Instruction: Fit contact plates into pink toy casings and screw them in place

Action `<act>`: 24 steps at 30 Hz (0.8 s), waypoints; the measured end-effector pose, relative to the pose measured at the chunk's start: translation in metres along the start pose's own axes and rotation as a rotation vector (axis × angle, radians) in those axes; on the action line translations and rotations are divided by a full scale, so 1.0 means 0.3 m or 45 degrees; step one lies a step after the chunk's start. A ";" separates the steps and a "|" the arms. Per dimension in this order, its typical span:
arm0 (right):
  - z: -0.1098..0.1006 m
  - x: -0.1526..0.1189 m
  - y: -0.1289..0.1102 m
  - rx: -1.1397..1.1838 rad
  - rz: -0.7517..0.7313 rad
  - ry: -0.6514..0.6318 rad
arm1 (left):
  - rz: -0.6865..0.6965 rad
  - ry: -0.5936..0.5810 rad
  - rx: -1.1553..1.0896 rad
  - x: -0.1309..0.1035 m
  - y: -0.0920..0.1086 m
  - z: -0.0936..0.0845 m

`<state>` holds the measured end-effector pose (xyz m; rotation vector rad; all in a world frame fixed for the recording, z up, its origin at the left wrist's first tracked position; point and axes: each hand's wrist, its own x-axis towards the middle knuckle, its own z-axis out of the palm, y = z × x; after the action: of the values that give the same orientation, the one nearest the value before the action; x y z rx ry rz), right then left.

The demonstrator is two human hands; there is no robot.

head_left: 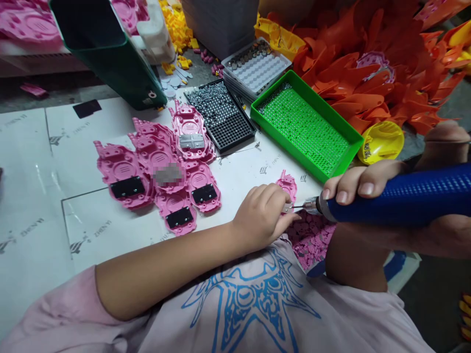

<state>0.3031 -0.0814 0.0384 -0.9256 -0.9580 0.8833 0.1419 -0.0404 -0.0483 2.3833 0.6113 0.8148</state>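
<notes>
My left hand (259,213) is closed on a small pink plastic casing (287,182), its fingers and thumb hiding the lower part. My right hand (371,182) wraps around a thick blue electric screwdriver (415,193), which lies nearly level. From its metal chuck a thin bit (296,207) reaches to the casing, close to my left thumb; whether it sits in a screw is hidden. To the left, several similar pink casings (122,169) lie grouped on the white table, some with black screwed-on covers (179,216), one with a grey cover (191,141).
A black perforated screw tray (235,135) and a green one (312,125) stand beyond my hands. Behind them are a clear plastic tray (257,68) and heaped orange parts (338,73). A yellow cup (382,142) sits near the screwdriver; a dark green bin (121,68) stands at upper left.
</notes>
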 end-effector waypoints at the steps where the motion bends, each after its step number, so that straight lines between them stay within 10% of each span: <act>1: 0.001 0.012 0.003 -0.059 -0.082 -0.035 | 0.010 -0.002 0.039 -0.001 0.003 -0.003; 9: 0.021 0.097 0.041 -0.256 -0.255 0.212 | 0.196 -0.360 0.359 0.005 -0.002 -0.006; 24: 0.006 0.107 0.135 -0.188 -0.210 0.273 | 0.210 -0.301 0.407 0.006 -0.003 0.005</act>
<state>0.3036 -0.0378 0.0106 -1.0290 -0.9077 0.5666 0.1441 -0.0393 -0.0491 2.7993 0.4821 0.5184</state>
